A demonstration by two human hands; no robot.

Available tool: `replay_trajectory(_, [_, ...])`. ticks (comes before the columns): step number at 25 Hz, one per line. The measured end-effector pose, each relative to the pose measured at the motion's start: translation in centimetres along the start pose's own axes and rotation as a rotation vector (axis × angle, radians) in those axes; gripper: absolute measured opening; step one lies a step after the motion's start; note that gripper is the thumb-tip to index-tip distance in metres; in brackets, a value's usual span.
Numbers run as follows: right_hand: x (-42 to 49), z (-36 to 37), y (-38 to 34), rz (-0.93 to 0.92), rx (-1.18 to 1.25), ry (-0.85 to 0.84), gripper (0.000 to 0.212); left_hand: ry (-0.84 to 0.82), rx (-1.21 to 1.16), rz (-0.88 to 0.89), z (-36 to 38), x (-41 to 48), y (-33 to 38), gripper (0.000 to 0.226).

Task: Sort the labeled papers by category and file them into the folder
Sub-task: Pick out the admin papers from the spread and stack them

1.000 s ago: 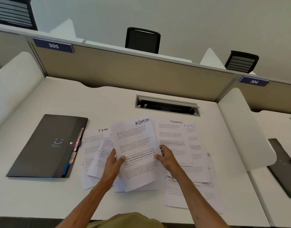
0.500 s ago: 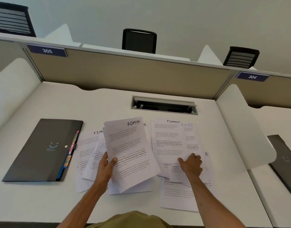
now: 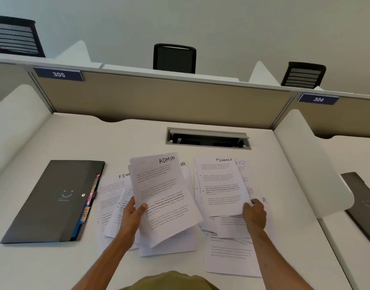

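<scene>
My left hand (image 3: 133,214) grips a small stack of sheets whose top page is marked ADMIN (image 3: 163,195), lifted above the desk. My right hand (image 3: 254,213) pinches the lower right corner of a FINANCE sheet (image 3: 219,185) and lifts it off the right pile. Under that sheet lie HR pages (image 3: 241,164). More labelled papers (image 3: 110,193), one starting FIN, spread flat under and left of the ADMIN stack. A dark expanding folder (image 3: 52,201) with coloured tabs lies closed at the left.
A white desk (image 3: 33,264) carries everything. A cable hatch (image 3: 208,139) sits open behind the papers. White curved dividers stand at the left and at the right (image 3: 309,164). A second dark folder (image 3: 364,208) lies on the neighbouring desk.
My right hand let go of the ADMIN stack, moved right to the FINANCE pile and pinched the top sheet's corner. My left hand kept the ADMIN stack.
</scene>
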State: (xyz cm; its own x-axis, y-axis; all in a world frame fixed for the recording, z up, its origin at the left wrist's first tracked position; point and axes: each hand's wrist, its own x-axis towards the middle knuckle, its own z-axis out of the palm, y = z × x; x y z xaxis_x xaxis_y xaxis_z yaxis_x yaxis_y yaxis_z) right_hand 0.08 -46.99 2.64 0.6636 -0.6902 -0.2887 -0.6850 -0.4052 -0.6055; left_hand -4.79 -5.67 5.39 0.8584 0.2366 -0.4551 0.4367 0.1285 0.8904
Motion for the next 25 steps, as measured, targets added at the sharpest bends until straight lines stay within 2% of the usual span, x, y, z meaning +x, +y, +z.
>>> replay_trajectory(4, [1.2, -0.7, 1.0, 0.09, 0.182, 0.028, 0.034, -0.012, -0.014, -0.002, 0.4, 0.0, 0.2, 0.045])
replay_trajectory(7, [1.3, -0.8, 1.2, 0.093, 0.153, 0.105, 0.037, -0.011, -0.026, -0.013, 0.5, -0.1, 0.3, 0.045])
replay_trajectory(9, [0.7, -1.3, 0.8, 0.034, 0.215, 0.158, 0.027, -0.008, -0.037, -0.016, 0.4, -0.2, 0.3, 0.046])
replay_trajectory(12, [0.5, -1.1, 0.4, 0.026, 0.448, 0.122, 0.011, 0.005, -0.06, -0.03, 0.1, -0.2, -0.1, 0.047])
replay_trajectory(14, [0.1, -1.1, 0.2, 0.099, 0.61, 0.055, 0.01, 0.009, -0.081, -0.039, -0.1, -0.3, -0.5, 0.048])
replay_trajectory(16, [-0.7, -1.0, -0.2, 0.116, 0.659, -0.064, 0.014, 0.011, -0.098, -0.036, -0.2, -0.3, -0.7, 0.047])
replay_trajectory(19, [-1.9, -0.7, -1.0, 0.068, 0.613, -0.277, 0.018, 0.028, -0.129, -0.036, 0.0, 0.0, -0.7, 0.045])
replay_trajectory(25, [-3.7, 0.8, -2.6, -0.077, 0.36, -0.518, 0.011, 0.052, -0.181, -0.049, 0.3, 0.0, -0.8, 0.047])
